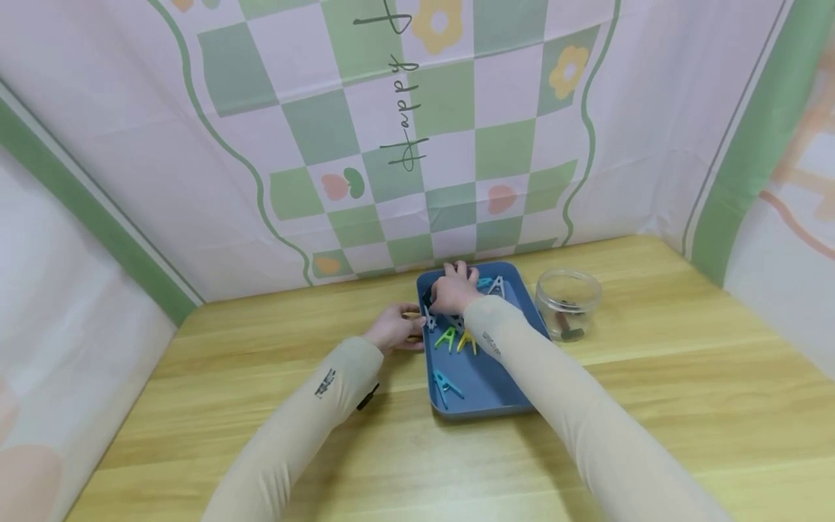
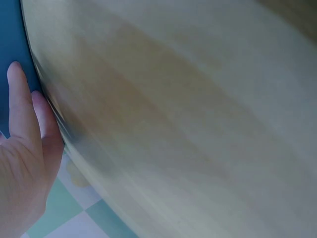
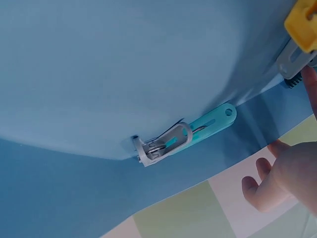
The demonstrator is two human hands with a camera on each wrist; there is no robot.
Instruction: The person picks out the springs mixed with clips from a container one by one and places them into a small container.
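My left hand is at the left side of a blue tray, its straight fingers touching the wall in the left wrist view. My right hand reaches into the tray's far left part, a fingertip at a grey clip beside a yellow clip; I cannot tell whether it pinches anything. Toward the tray's middle lie a green clip and a yellow clip. A teal clip lies near the front left corner. At the far wall, a grey clip overlaps a teal one.
To the right of the tray stands a clear round jar with some dark pieces inside. The wooden table ends at a checkered cloth hanging behind. More cloth hangs at both sides.
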